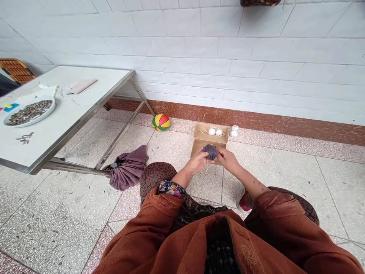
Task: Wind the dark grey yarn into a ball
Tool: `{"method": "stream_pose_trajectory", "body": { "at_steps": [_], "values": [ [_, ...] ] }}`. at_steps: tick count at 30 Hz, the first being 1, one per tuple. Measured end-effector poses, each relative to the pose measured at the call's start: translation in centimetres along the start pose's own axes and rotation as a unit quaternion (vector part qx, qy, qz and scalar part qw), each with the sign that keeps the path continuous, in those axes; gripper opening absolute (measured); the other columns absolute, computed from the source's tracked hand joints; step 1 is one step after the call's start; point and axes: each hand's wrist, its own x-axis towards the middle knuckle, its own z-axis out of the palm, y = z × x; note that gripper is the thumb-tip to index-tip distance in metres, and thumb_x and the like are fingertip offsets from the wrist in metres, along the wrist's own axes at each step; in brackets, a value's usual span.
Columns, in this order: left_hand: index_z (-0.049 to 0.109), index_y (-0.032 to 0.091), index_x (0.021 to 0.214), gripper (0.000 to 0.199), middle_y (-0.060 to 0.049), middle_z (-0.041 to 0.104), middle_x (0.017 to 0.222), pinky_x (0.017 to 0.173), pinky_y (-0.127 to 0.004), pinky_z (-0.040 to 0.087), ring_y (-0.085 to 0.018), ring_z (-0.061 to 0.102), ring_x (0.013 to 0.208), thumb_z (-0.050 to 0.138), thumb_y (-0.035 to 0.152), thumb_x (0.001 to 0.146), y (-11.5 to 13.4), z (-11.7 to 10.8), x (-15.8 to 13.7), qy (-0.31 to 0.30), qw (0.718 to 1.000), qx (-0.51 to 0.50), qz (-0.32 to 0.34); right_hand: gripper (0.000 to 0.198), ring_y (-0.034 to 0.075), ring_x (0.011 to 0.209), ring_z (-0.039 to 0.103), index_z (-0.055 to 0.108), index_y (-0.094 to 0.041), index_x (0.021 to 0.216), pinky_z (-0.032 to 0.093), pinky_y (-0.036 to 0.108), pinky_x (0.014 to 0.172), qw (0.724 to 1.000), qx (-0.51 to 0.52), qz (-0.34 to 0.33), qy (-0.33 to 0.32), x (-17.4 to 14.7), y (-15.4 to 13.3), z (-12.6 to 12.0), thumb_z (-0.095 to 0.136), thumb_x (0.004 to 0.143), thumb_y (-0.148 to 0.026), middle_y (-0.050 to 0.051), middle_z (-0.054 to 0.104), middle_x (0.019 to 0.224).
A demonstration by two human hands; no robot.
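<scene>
Angled up from lower left with the left hand (199,162), fingers curled round the gray yarn ball (210,152), just below and right of the frame's centre. Round, without any clear long axis; seen against the cardboard box (197,146). Angled in from lower right with the right hand (227,158), fingers bunched at the ball's right edge; cannot tell whether pinching a strand.

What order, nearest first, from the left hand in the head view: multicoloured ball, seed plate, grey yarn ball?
1. Grey yarn ball: in the left hand.
2. Multicoloured ball: on the floor, left.
3. Seed plate: on the table, far left.
</scene>
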Motion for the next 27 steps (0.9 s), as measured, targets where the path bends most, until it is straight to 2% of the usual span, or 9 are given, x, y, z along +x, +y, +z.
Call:
{"method": "stream_pose_trajectory", "body": {
  "at_steps": [3, 5, 10, 12, 15, 18, 20, 23, 27],
  "values": [
    [0.065, 0.018, 0.11, 0.047, -0.007, 0.069, 0.111, 0.087, -0.032, 0.048, -0.018, 0.064, 0.097, 0.084, 0.031, 0.068, 0.1, -0.3, 0.4, 0.056, 0.998, 0.017, 0.039, 0.016, 0.022, 0.089, 0.065, 0.066, -0.021, 0.092, 0.048, 0.032, 0.078, 0.998, -0.054, -0.017, -0.028, -0.3, -0.2, 0.1, 0.051, 0.096, -0.025, 0.007, 0.07, 0.094],
    [0.065, 0.017, 0.109, 0.048, -0.007, 0.069, 0.111, 0.089, -0.032, 0.047, -0.018, 0.063, 0.098, 0.085, 0.033, 0.068, 0.0, -0.7, 0.7, 0.087, 0.994, 0.044, 0.057, 0.016, 0.021, 0.084, 0.065, 0.067, -0.021, 0.092, 0.048, 0.031, 0.075, 0.995, -0.073, -0.03, -0.052, -0.5, -0.6, 0.0, 0.053, 0.097, -0.026, 0.007, 0.069, 0.092],
    [0.062, 0.018, 0.113, 0.058, -0.005, 0.068, 0.102, 0.089, -0.032, 0.045, -0.018, 0.062, 0.094, 0.087, 0.03, 0.062, -0.8, -1.7, 1.4, 0.15, 0.974, 0.161, 0.062, 0.019, 0.018, 0.076, 0.062, 0.068, -0.022, 0.09, 0.047, 0.029, 0.074, 0.988, 0.001, -0.122, -0.096, -1.0, -2.6, -1.1, 0.055, 0.099, -0.032, 0.003, 0.067, 0.083],
    [0.062, 0.018, 0.115, 0.061, -0.004, 0.068, 0.102, 0.089, -0.032, 0.045, -0.017, 0.061, 0.092, 0.086, 0.026, 0.06, -1.1, -1.8, 1.5, 0.139, 0.966, 0.21, 0.052, 0.02, 0.017, 0.075, 0.062, 0.069, -0.022, 0.09, 0.048, 0.029, 0.073, 0.987, 0.041, -0.133, -0.079, -0.8, -3.3, -1.9, 0.056, 0.099, -0.035, 0.003, 0.068, 0.083],
    [0.059, 0.02, 0.126, 0.07, -0.003, 0.065, 0.101, 0.084, -0.032, 0.045, -0.016, 0.059, 0.087, 0.084, 0.023, 0.061, -1.2, -1.6, 1.3, 0.069, 0.966, 0.25, 0.022, 0.019, 0.02, 0.08, 0.063, 0.07, -0.023, 0.088, 0.049, 0.032, 0.077, 0.99, 0.073, -0.122, -0.013, -0.1, -3.4, -2.7, 0.059, 0.096, -0.037, 0.004, 0.069, 0.085],
    [0.054, 0.022, 0.14, 0.08, -0.003, 0.064, 0.098, 0.083, -0.032, 0.045, -0.018, 0.059, 0.089, 0.082, 0.024, 0.066, -0.9, -1.1, 0.6, -0.026, 0.972, 0.234, 0.006, 0.019, 0.022, 0.084, 0.064, 0.07, -0.024, 0.085, 0.05, 0.036, 0.081, 0.991, 0.084, -0.091, 0.053, 0.7, -2.6, -2.8, 0.06, 0.094, -0.038, 0.005, 0.07, 0.085],
    [0.053, 0.024, 0.142, 0.08, -0.005, 0.065, 0.104, 0.082, -0.032, 0.045, -0.02, 0.059, 0.094, 0.082, 0.028, 0.068, -0.6, -0.7, 0.1, -0.061, 0.98, 0.19, 0.0, 0.02, 0.022, 0.083, 0.063, 0.069, -0.024, 0.084, 0.05, 0.035, 0.08, 0.992, 0.088, -0.059, 0.075, 1.0, -1.7, -2.3, 0.06, 0.093, -0.038, 0.005, 0.07, 0.085],
    [0.058, 0.027, 0.137, 0.072, -0.007, 0.064, 0.12, 0.083, -0.031, 0.047, -0.021, 0.06, 0.102, 0.082, 0.03, 0.069, -0.2, -0.2, -0.3, -0.062, 0.993, 0.104, 0.001, 0.02, 0.021, 0.08, 0.063, 0.069, -0.023, 0.084, 0.05, 0.033, 0.077, 0.993, 0.087, -0.019, 0.072, 1.0, -0.8, -1.2, 0.057, 0.093, -0.036, 0.004, 0.07, 0.083],
    [0.063, 0.022, 0.125, 0.058, -0.009, 0.064, 0.124, 0.087, -0.032, 0.048, -0.021, 0.061, 0.105, 0.082, 0.032, 0.071, 0.0, -0.3, 0.2, 0.007, 0.998, 0.055, 0.041, 0.017, 0.021, 0.08, 0.063, 0.069, -0.023, 0.086, 0.049, 0.032, 0.076, 0.998, 0.053, -0.014, 0.015, 0.2, -0.7, 0.1, 0.057, 0.094, -0.033, 0.003, 0.069, 0.083]
  ]
}}
